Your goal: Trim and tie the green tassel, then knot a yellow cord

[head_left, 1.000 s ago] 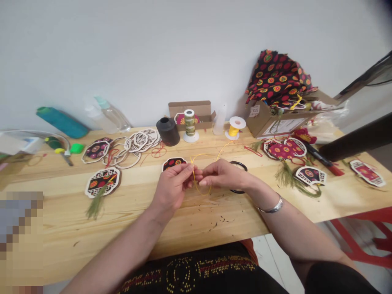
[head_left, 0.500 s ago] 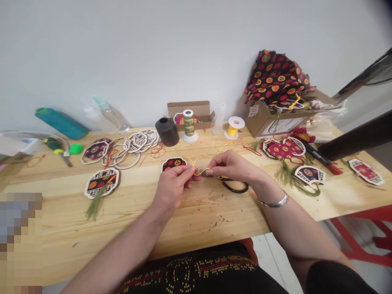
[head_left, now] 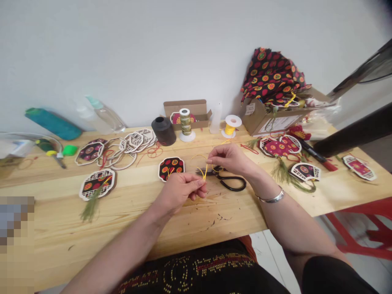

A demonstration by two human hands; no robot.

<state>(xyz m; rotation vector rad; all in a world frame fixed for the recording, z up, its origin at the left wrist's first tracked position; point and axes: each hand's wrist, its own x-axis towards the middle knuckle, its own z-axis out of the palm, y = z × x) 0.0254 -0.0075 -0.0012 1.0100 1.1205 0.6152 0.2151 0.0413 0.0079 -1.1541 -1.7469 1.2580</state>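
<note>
Between my hands a yellow cord (head_left: pixel 206 171) is stretched in a loop. My left hand (head_left: pixel 185 188) pinches its lower part between thumb and forefinger. Higher and to the right, my right hand (head_left: pixel 226 159) pinches the cord with its fingertips. Behind my left hand lies a white-rimmed ornament (head_left: pixel 171 165) with dark flowered fabric, and a bit of yellow cord shows on it. Black-handled scissors (head_left: pixel 234 183) lie under and beside my right hand, their blades partly hidden. A spool of yellow cord (head_left: pixel 231 126) stands behind my right hand.
A black thread cone (head_left: pixel 163 131) and a green thread spool (head_left: pixel 185 122) stand near the wall. Wooden frames (head_left: pixel 137 141) and a tasselled ornament (head_left: pixel 97 183) lie left. A cardboard box (head_left: pixel 269 118) heaped with fabric stands right, near a black pole (head_left: pixel 355 128).
My hands have moved apart, the right one rising and the left one dropping slightly, with the cord drawn between them. More of the ornament and scissors now shows. The view has shifted slightly.
</note>
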